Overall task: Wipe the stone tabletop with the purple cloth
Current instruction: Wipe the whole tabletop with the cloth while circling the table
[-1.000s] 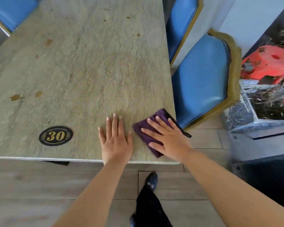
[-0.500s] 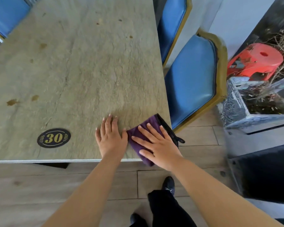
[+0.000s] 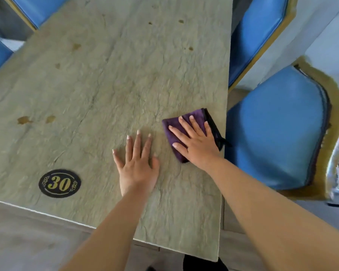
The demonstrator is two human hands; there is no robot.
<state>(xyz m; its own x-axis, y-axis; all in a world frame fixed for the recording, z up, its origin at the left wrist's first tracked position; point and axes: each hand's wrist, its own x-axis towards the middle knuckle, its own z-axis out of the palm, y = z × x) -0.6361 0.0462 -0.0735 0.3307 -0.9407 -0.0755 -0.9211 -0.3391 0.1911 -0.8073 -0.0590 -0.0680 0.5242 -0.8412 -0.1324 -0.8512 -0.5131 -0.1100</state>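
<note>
- Since a second ago both hands and the cloth [image 3: 186,132] have travelled up the tabletop [image 3: 106,94], away from the near edge; they now sit further in along the right side.
- Head view: the right hand [image 3: 196,141] lies flat and open on the cloth, fingers spread, pressing rather than gripping.
- Left hand [image 3: 137,163] rests open and flat on bare stone just beside it, holding nothing.
- Folded into a pad, the cloth sits near the table's right edge, beside the blue chair [image 3: 274,133]; a black trim shows on its right side.
- Its long axis runs roughly from near-left to far-right, in line with the fingers.
- It looks soft, light and limp, so a flat palm over the middle should steer it best; pinched at a corner it would likely unfold.
- Brown spots [image 3: 24,120] well to the left, past the number badge [image 3: 60,183], look unwiped.
</note>
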